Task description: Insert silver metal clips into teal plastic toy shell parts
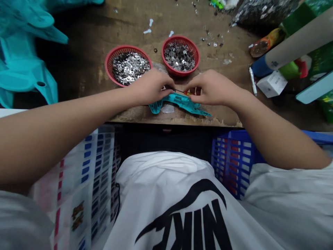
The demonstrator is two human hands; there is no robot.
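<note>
A teal plastic part (182, 102) lies on the worn wooden table (85, 69) near its front edge. My left hand (149, 86) is closed, fingers pressed on the part's left end. My right hand (212, 87) is closed round a small tool with an orange-red handle (187, 93); its thin dark shaft points left toward my left fingertips. Just behind my hands stand two red baskets: the left red basket (110, 59) holds several shiny flat metal pieces, the right red basket (196, 59) holds several small darker metal pieces.
A pile of teal plastic parts (23, 52) fills the far left. At right lie a white pen (253, 81), a small white box (272, 84), a cardboard tube (299, 43) and green packaging. A blue crate (234, 156) and a translucent crate (85, 180) sit below the table edge.
</note>
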